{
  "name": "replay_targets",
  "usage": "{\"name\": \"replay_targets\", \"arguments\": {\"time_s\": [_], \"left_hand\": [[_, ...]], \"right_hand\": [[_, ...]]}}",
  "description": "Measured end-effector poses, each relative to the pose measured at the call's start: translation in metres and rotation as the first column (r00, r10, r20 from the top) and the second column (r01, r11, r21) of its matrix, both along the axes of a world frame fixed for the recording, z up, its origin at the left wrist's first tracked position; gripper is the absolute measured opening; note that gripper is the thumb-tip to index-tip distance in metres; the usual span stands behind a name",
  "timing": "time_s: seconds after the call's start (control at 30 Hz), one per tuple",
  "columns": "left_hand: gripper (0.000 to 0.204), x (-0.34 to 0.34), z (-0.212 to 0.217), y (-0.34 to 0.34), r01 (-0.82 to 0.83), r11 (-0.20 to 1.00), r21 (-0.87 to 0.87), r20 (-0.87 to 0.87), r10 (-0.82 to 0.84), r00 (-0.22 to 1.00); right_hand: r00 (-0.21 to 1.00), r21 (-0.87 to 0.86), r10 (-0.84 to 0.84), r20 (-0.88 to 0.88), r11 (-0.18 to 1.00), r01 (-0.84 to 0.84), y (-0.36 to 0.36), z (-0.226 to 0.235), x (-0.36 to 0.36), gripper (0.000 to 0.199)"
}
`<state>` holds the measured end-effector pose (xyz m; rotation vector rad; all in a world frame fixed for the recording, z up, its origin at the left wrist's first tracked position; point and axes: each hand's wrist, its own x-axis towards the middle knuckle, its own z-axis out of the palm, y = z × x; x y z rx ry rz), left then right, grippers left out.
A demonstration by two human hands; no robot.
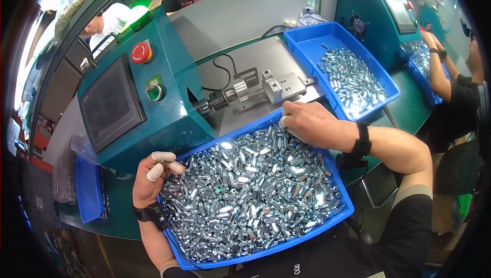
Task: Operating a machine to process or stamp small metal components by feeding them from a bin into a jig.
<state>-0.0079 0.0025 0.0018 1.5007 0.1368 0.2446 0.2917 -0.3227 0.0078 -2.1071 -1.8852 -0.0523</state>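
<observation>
A blue tray (266, 252) lies in front of me, heaped with several shiny hexagonal metal parts (250, 191). My left hand (152, 174), with white finger cots on its fingertips, grips the tray's left rim. At the tray's far edge my right hand (312, 123) rests knuckles-up on the parts, fingers curled down among them; what they pinch is hidden. A black band wraps each wrist. Just beyond the right hand stands the metal spindle and fixture (255, 91) of a teal machine.
The teal machine (169, 109) carries a dark screen (110, 105), a red stop button (140, 52) and a green button. A second blue tray (312, 40) of metal parts sits at the right. Another person (450, 83) works at the far right; two people stand behind the machine.
</observation>
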Motion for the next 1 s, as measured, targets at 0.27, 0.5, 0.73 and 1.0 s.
{"name": "replay_targets", "arguments": {"time_s": [0.27, 0.5, 0.73, 1.0], "left_hand": [[0.042, 0.004, 0.0, -0.003, -0.003, 1.0, -0.013, 0.01, 0.003, 1.0], [0.043, 0.002, -0.006, -0.003, -0.018, 0.998, -0.064, -0.003, 0.017, 1.0], [0.046, -0.001, -0.002, -0.004, -0.019, 0.999, -0.043, -0.018, 0.018, 1.0], [0.044, 0.0, -0.002, -0.002, -0.003, 0.999, -0.042, -0.008, 0.002, 1.0]], "right_hand": [[0.905, 0.268, -0.008, -0.426, 0.954, 0.135, -0.001, 0.037, 0.044, 0.016], [0.786, 0.317, 0.014, -0.619, 0.919, 0.233, 0.037, 0.027, 0.072, 0.015], [0.784, 0.248, -0.011, -0.621, 0.946, 0.21, 0.044, 0.028, 0.071, 0.016], [0.946, 0.397, 0.095, -0.31, 0.917, 0.038, 0.036, 0.022, 0.071, 0.029]]}}
